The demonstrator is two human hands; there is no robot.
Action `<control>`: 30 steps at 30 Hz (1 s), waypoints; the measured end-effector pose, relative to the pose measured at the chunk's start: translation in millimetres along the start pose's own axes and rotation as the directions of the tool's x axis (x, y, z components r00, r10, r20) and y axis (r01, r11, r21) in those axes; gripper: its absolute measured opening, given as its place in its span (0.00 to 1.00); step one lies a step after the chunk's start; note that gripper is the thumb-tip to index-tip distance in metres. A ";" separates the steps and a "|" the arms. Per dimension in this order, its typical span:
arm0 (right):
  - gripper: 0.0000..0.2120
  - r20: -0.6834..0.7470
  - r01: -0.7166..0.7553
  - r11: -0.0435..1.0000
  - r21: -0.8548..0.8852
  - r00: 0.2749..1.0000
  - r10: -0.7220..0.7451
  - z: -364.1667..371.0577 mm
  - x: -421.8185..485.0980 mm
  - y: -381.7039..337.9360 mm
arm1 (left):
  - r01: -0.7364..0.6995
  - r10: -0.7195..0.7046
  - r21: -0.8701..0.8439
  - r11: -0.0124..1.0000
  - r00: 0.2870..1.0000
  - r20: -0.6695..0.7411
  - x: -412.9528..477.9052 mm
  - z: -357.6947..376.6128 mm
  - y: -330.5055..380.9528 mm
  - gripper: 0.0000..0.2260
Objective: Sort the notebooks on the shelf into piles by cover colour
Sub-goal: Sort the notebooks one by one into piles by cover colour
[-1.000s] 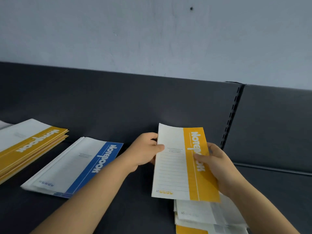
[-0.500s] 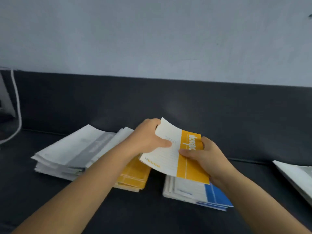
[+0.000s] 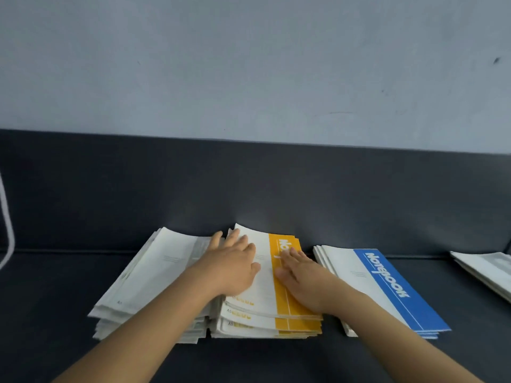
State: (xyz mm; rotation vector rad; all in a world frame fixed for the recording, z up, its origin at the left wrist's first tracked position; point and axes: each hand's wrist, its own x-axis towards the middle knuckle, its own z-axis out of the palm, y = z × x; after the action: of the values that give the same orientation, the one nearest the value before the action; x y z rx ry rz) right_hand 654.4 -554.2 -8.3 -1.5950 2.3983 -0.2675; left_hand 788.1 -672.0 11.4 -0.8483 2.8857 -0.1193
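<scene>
Pressing flat, fingers spread straight, the left hand (image 3: 235,268) and right hand (image 3: 301,280) hold the top yellow notebook (image 3: 266,286) on the yellow pile (image 3: 298,324), between the pale grey pile (image 3: 154,272) on the left and the blue pile (image 3: 387,283) on the right. It looks thin, light, floppy and probably slick, so take it by a long edge. The far-right pile (image 3: 486,269) is cut off, its colour unclear.

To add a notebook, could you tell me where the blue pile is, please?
Head view: the blue pile lies right of centre on the shelf, just right of the yellow pile.
</scene>
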 end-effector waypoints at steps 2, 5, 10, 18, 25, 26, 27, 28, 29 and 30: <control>0.28 -0.022 -0.020 0.999 -0.034 1.000 0.020 -7.8 -3.7 4.4 | -0.014 0.017 0.057 0.998 0.998 -0.065 -0.5 -10.1 6.6 0.29; 0.27 -0.120 -0.036 0.998 -0.052 0.992 0.030 -22.5 -13.6 22.7 | -0.038 0.044 0.054 0.998 0.991 -0.129 0.4 -26.3 25.1 0.35; 0.27 -0.268 -0.020 0.997 0.079 0.963 0.040 -48.7 -41.7 91.7 | -0.103 0.109 0.044 0.994 0.980 -0.168 15.7 -43.7 83.8 0.36; 0.19 -0.402 -0.064 0.995 0.079 0.911 0.090 -82.1 -88.0 261.6 | -0.162 0.157 -0.023 0.986 0.977 -0.143 66.7 -45.5 250.4 0.36; 0.28 -0.315 -0.211 0.977 -0.002 0.928 0.200 -95.9 -105.3 407.4 | -0.049 0.035 -0.334 0.941 0.998 -0.047 120.2 -50.3 400.1 0.30; 0.28 -0.281 -0.243 0.970 0.000 0.931 0.233 -97.7 -106.1 422.1 | -0.018 0.008 -0.388 0.921 1.000 -0.028 128.5 -50.9 414.1 0.30; 0.27 -0.252 -0.265 0.964 0.005 0.933 0.257 -99.0 -105.9 434.6 | 0.017 -0.020 -0.438 0.899 1.000 -0.003 136.2 -51.0 426.1 0.29; 0.25 -0.229 -0.273 0.962 0.025 0.935 0.272 -99.5 -105.4 444.0 | 0.049 -0.049 -0.488 0.871 0.999 0.013 143.0 -50.8 436.5 0.29; 0.23 -0.221 -0.266 0.963 0.052 0.937 0.271 -98.8 -104.6 450.8 | 0.075 -0.079 -0.534 0.842 0.997 0.016 148.9 -50.0 445.5 0.29; 0.22 -0.228 -0.252 0.966 0.065 0.938 0.260 -96.6 -103.6 454.9 | 0.095 -0.110 -0.568 0.817 0.994 0.008 153.4 -48.8 453.0 0.29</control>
State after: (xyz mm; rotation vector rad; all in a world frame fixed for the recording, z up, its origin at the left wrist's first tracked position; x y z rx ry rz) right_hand 264.2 -282.2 -36.0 -1.2777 2.7287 -0.4675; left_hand 411.6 -373.5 -7.2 -1.0884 2.9219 0.7701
